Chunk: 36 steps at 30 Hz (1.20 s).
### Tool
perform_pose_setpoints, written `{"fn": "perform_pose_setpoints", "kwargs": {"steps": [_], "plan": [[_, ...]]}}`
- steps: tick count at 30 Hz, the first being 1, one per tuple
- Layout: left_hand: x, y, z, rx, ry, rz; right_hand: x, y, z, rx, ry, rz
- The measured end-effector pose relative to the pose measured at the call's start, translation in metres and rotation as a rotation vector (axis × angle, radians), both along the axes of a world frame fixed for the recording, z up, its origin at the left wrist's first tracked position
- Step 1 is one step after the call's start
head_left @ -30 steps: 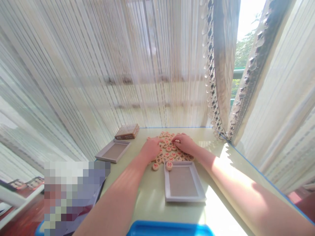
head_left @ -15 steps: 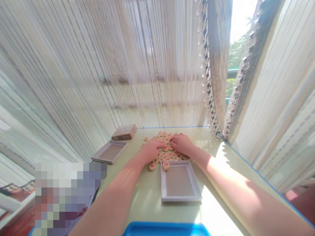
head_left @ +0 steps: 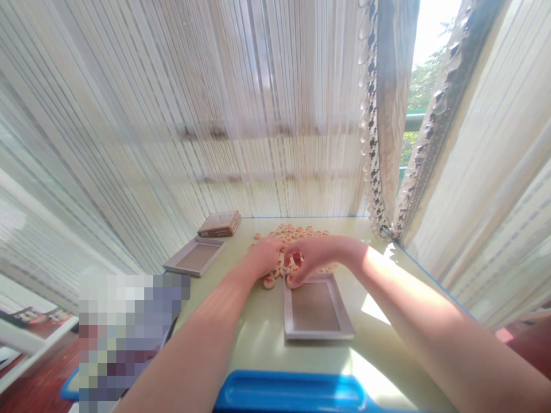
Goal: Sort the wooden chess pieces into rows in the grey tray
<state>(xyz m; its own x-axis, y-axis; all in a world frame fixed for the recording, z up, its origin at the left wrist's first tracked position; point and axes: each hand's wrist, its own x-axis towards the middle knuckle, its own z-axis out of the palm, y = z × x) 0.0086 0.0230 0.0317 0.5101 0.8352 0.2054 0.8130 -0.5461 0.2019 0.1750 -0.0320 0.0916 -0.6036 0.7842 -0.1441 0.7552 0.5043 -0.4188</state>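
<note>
Many round xiangqi pieces point(head_left: 298, 231) with red and black characters lie in a loose spread on the table, some hidden by my hands. My left hand point(head_left: 267, 256) rests over the left side of the spread, fingers stretched onto the pieces. Bent at the wrist, my right hand point(head_left: 310, 255) curls its thumb and fingers around a red-marked xiangqi piece point(head_left: 291, 281) at the far left corner of a shallow grey box tray point(head_left: 318, 334). The grip is partly hidden by the thumb. One more piece point(head_left: 269, 282) lies just left of that tray.
A second shallow box tray point(head_left: 189, 269) lies at the left, with a closed patterned box point(head_left: 219, 223) behind it. A blue plastic edge point(head_left: 295, 390) crosses the near side. Striped string curtains point(head_left: 275, 115) hang behind the table point(head_left: 253, 344). Pixelated blur covers the lower left.
My right hand has moved from the far right of the pieces toward me and left, to the tray's corner. My left hand stays over the pieces. The view has shifted slightly.
</note>
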Motion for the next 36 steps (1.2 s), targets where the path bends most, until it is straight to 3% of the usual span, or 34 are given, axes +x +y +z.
{"fn": "perform_pose_setpoints", "kwargs": {"steps": [5,12,18,23,27,36], "plan": [[0.000,0.004,-0.007,0.035,0.012,-0.054,-0.013,-0.011,-0.008,0.072,-0.187,-0.059],[-0.003,0.004,-0.006,0.070,-0.002,-0.072,-0.016,-0.009,-0.014,0.110,-0.055,0.007],[-0.003,0.001,-0.005,0.055,-0.019,-0.041,-0.003,0.020,-0.031,0.287,0.147,-0.262],[-0.002,0.002,-0.006,0.048,-0.027,-0.005,0.016,0.039,-0.055,0.243,0.263,-0.322],[-0.002,0.002,-0.006,0.071,0.006,-0.028,0.019,0.043,-0.057,0.278,0.278,-0.398],[-0.003,0.000,0.001,0.082,0.063,0.089,0.012,0.041,-0.061,0.279,0.126,-0.284]]}}
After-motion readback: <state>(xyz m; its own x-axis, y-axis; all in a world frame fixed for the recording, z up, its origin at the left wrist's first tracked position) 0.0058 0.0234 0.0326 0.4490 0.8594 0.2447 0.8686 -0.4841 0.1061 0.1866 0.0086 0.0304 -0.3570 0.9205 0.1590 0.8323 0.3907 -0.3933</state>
